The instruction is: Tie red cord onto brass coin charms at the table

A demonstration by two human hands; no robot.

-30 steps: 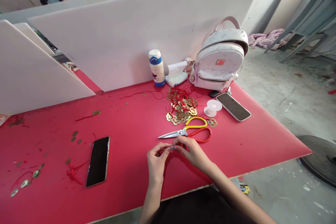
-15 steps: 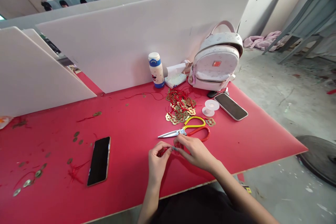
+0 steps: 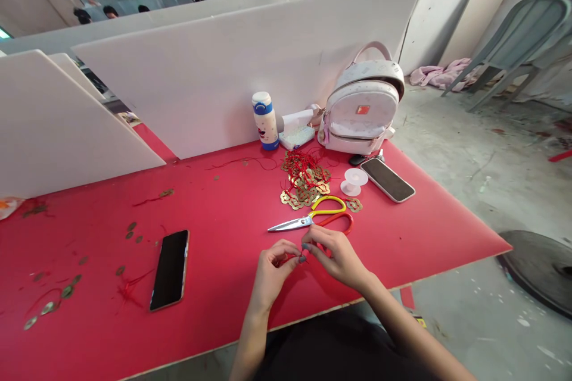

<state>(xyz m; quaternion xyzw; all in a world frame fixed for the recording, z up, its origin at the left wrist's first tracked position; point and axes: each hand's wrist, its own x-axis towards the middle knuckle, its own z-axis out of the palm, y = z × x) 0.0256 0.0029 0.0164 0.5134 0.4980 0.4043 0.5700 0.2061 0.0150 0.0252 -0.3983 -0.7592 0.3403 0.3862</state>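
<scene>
Over the front of the red table (image 3: 223,286), my left hand (image 3: 276,268) pinches a thin red cord (image 3: 302,253) between thumb and fingers. My right hand (image 3: 336,255) is closed beside it, its fingertips on the same cord. Most of the cord is hidden by my fingers. Just beyond my hands lie scissors (image 3: 290,224) with one yellow and one red handle, the red one near my right knuckles. Behind them is a pile of brass coin ornaments (image 3: 308,181) with red cords. A single coin ornament (image 3: 354,205) lies to its right.
A clear spool (image 3: 355,177) and a phone (image 3: 388,180) are at the right, before a white backpack (image 3: 361,110). A bottle (image 3: 266,122) and a pouch (image 3: 297,137) stand by the white partition (image 3: 214,77). Leftward lie a black phone (image 3: 170,271) and scattered coins (image 3: 48,308).
My fingertips have drawn slightly apart, showing a bit of the cord between them. Both hands have shifted a little to the right. The camera view has shifted slightly.
</scene>
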